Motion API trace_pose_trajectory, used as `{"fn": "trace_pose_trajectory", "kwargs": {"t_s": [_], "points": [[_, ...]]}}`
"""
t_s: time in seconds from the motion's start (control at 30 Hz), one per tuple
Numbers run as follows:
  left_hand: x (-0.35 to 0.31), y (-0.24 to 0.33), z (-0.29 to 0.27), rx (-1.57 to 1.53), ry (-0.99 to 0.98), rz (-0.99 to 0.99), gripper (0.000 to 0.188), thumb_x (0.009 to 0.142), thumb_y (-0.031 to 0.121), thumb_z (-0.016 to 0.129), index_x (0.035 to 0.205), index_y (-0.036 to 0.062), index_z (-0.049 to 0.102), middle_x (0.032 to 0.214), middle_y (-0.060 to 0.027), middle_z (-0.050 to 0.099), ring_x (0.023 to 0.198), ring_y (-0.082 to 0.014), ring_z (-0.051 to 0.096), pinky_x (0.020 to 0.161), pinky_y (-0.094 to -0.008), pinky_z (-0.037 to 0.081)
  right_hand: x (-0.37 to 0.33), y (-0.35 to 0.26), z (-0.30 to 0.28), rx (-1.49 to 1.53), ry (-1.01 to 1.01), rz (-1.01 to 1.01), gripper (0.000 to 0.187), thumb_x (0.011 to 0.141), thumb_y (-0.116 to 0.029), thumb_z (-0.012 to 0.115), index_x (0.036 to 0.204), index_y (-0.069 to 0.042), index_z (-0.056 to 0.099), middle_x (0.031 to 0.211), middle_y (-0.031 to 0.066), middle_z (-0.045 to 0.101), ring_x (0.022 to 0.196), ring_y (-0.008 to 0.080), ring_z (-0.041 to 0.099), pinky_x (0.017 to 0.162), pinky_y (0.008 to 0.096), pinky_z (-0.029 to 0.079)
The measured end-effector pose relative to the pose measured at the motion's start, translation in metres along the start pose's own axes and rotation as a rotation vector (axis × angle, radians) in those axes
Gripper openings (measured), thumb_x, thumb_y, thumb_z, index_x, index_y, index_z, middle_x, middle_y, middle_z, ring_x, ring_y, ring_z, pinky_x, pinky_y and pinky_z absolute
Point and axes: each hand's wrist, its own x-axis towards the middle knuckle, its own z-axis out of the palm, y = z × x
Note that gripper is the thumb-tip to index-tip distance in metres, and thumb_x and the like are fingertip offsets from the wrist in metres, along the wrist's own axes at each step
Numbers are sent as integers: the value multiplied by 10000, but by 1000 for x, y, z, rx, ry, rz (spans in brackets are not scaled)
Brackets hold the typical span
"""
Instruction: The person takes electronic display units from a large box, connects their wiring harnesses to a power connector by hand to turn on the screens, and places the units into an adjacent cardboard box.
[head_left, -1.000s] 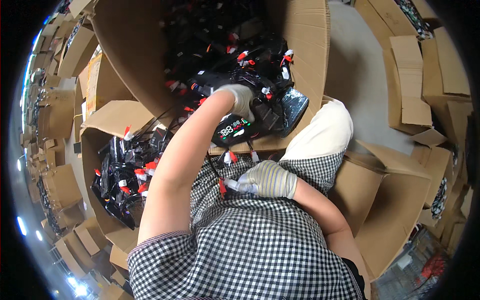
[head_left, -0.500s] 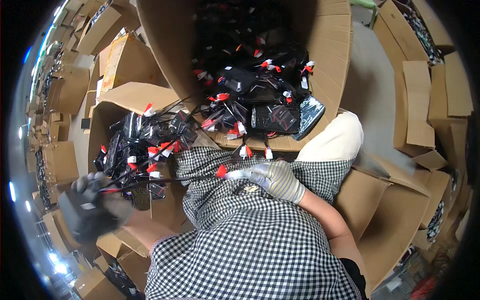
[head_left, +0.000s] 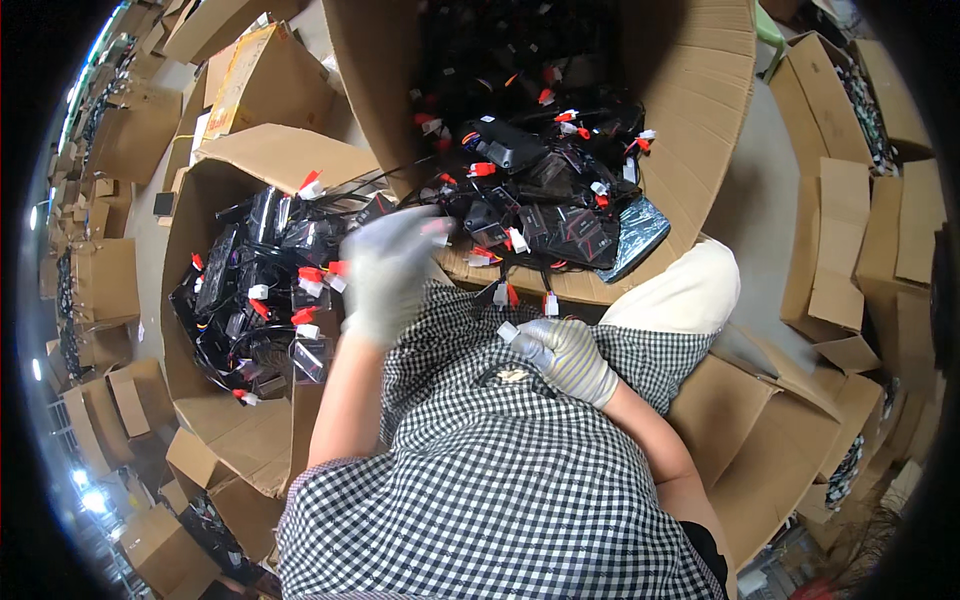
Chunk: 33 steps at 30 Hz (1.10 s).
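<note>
Head view: right hand (head_left: 570,360) is above the apron (head_left: 490,480), fingers curled closed around a white plug (head_left: 509,331), its end poking out past the thumb side. Left hand (head_left: 385,270) is a blur between the left box (head_left: 230,435) and the big box (head_left: 700,130); I cannot tell how far its fingers are open, or whether it has hold of anything. Black units (head_left: 575,235) with red and white plugs lie tangled in the big box; a similar heap (head_left: 265,225) fills the left box. Risks as I judge them: black cables (head_left: 400,175) bridge the two boxes just beyond the left hand, so a quick reach there could hook one and drag a unit out. Two hanging plugs (head_left: 551,303) dangle over the big box's near edge, close to the right hand; a glove could catch them. The wrapped panel (head_left: 638,240) rests near that edge and might slide out if the pile is tugged. Only a small end of the white plug shows, so a loose pinch could drop it.
</note>
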Motion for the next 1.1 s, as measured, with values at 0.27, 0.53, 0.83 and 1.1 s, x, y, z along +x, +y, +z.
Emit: {"fn": "trace_pose_trajectory", "kwargs": {"t_s": [0.27, 0.53, 0.83, 1.1], "points": [[43, -13, 105, 44, -371, 211, 259, 718, 197, 675, 974, 159, 662, 1147, -45, 607, 1131, -251, 523, 1067, -430, 332, -12, -7, -11, 11, 11, 89, 426, 936, -430, 482, 915, -47, 667, 719, 158, 603, 654, 323, 616, 585, 378, 469], [5, 66, -68, -344, -222, 186, 141, 819, 183, 659, 783, 46, 664, 667, -41, 624, 566, -160, 604, 592, -309, 505, -18, -35, -37, 70, 113, 119, 292, 917, -294, 575, 935, -18, 668, 705, 144, 612, 601, 267, 605, 549, 327, 455], [-29, 91, -13, -218, -106, -141, 377, 665, 194, 735, 1016, 88, 643, 730, -90, 616, 649, -276, 612, 568, -370, 482, -12, -81, -37, 456, -2, 136, 341, 888, -333, 638, 843, 1, 686, 567, -17, 514, 496, 54, 446, 468, 217, 344], [-25, 96, 9, 50, -163, -94, 379, 665, 166, 682, 1028, 73, 622, 755, -78, 635, 671, -257, 624, 609, -363, 512, -7, -68, -28, 635, -16, 412, 383, 903, -385, 608, 825, -16, 676, 525, -62, 430, 472, 18, 358, 455, 195, 263]]}}
